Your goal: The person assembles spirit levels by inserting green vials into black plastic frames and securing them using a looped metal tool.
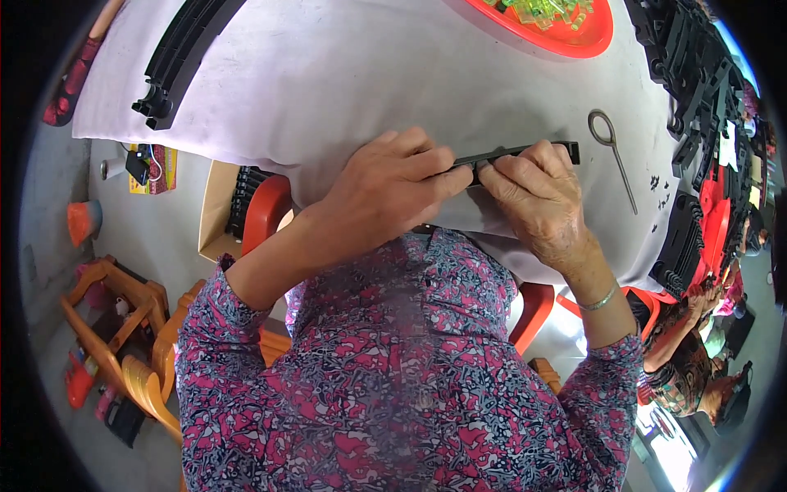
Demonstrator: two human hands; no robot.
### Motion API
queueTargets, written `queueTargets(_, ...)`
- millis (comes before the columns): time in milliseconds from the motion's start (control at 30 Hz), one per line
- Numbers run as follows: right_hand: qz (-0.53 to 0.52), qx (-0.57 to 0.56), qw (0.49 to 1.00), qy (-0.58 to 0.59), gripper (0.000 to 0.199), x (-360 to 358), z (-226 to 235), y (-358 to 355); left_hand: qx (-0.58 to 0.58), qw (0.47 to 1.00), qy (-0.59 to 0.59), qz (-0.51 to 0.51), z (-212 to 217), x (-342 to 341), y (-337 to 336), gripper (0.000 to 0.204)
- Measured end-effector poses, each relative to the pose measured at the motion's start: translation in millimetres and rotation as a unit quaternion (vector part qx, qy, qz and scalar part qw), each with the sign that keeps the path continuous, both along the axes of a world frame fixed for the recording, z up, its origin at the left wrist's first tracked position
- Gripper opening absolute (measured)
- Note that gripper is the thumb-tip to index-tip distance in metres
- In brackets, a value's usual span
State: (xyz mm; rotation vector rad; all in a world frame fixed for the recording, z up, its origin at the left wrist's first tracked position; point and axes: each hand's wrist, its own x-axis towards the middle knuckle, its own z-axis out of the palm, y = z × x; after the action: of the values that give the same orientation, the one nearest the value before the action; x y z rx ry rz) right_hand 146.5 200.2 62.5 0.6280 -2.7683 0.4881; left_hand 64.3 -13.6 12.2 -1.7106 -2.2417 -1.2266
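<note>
At the near edge of the bench point(328, 90), the left hand point(385, 193) and right hand point(537, 201) both pinch a black plastic strip point(525, 152), seemingly pressing it flat; a wire loop tool point(613, 152) lies nearby.

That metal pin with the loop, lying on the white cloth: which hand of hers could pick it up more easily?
Probably the right hand. The looped metal pin lies on the white cloth just beyond its fingers, on the right side. The left hand sits farther off, and both grip the black strip.
</note>
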Motion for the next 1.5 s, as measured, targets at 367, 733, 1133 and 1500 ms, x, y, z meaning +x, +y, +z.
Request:
queueTargets(367,0.146,0.007,0.987,-0.062,0.029,-18.5,7.5,12.5,-0.037,0.997,-0.038,-0.051,5.2,-5.8,-3.5,0.049)
queueTargets(733,0.164,0.005,0.985,-0.049,0.024,-22.2,7.8,15.1,0.001,0.999,0.001,-0.037,-2.5,-6.6,1.9,0.043)
queueTargets(1133,-0.044,-0.044,0.997,0.054,0.031,15.8,-8.7,-6.0,-0.056,0.998,0.029,0.001,10.3,-2.1,2.5,0.038)
queueTargets(1500,-0.381,0.033,0.921,0.070,0.028,19.3,-6.1,93.7,-0.098,0.994,0.005,0.049,42.8,11.0,29.0,0.028)
